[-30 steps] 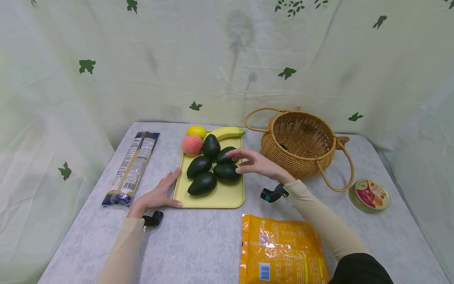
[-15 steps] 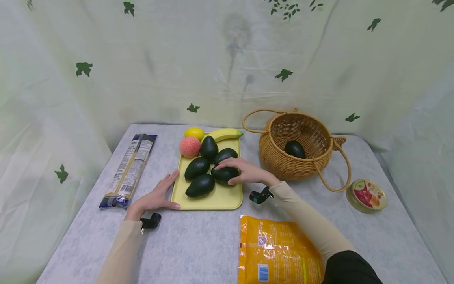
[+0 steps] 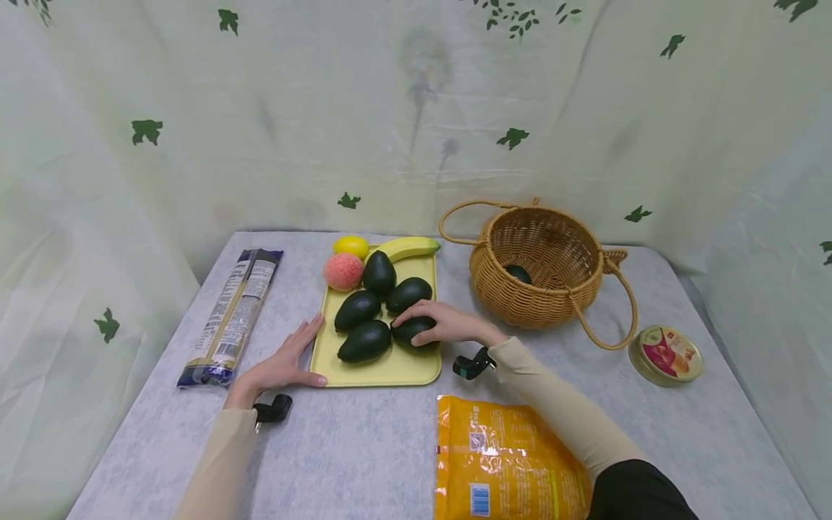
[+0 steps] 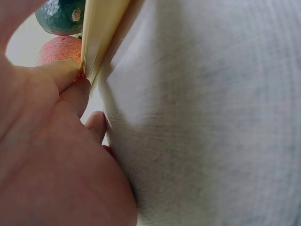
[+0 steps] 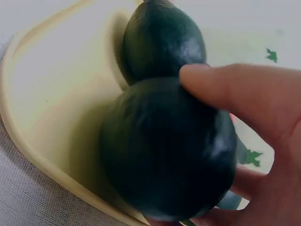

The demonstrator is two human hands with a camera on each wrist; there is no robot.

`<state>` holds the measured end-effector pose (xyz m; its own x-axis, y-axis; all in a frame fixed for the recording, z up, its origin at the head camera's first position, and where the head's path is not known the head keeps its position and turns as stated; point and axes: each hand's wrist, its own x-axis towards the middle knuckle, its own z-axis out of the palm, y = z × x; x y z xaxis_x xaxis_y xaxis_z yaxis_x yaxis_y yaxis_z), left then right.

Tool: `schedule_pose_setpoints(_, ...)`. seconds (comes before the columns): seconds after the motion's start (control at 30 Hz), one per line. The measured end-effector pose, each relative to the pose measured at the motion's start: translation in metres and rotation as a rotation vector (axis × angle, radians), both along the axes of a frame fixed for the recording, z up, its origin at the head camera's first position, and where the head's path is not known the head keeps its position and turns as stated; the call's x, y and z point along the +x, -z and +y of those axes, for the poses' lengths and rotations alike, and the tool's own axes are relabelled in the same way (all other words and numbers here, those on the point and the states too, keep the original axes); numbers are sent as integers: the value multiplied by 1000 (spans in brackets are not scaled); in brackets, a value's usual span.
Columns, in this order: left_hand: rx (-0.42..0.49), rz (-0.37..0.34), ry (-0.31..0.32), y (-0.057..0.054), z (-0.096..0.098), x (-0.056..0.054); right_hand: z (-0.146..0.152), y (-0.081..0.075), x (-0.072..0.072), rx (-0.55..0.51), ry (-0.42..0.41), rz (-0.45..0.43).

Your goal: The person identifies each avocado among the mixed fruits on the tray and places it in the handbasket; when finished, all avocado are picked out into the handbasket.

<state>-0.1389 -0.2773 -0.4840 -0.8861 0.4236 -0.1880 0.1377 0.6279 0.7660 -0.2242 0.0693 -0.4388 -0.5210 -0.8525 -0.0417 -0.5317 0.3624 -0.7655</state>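
Toward the right edge of the yellow tray [image 3: 403,373], the front-right avocado [image 3: 408,334] lies between the right hand's [image 3: 451,323] thumb and fingers, which grasp it, its long axis seemingly crosswise. The left hand [image 3: 278,367], farther off, rests spread at the opposite rim. Since half a second ago, the right fingers have closed in, and the basket avocado [image 3: 518,274] sits farther left, showing less.

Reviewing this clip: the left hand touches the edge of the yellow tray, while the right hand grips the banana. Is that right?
Not quite. The right hand grips an avocado, as the right wrist view shows; the banana lies at the far end of the yellow tray. The left hand does touch the tray's edge.
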Motion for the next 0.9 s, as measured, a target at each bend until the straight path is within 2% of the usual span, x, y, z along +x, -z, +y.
schedule_pose_setpoints(0.2, -2, 8, 4, 0, 1, 1, 14, -14, 2, -127, 51, -220)
schedule_pose_setpoints(0.33, 7, 14, 6, -3, 1, 2, 25, -22, 2, -173, 75, -316)
schedule_pose_setpoints(0.5, 6, 15, 4, -2, 1, 2, 38, -35, 8, -244, 136, -386)
schedule_pose_setpoints(0.67, 5, 9, 0, 1, 1, 1, 55, -56, 12, -356, 239, -443)
schedule_pose_setpoints(0.9, 6, -9, -10, 2, 0, -1, 99, -86, 7, -454, 391, -429)
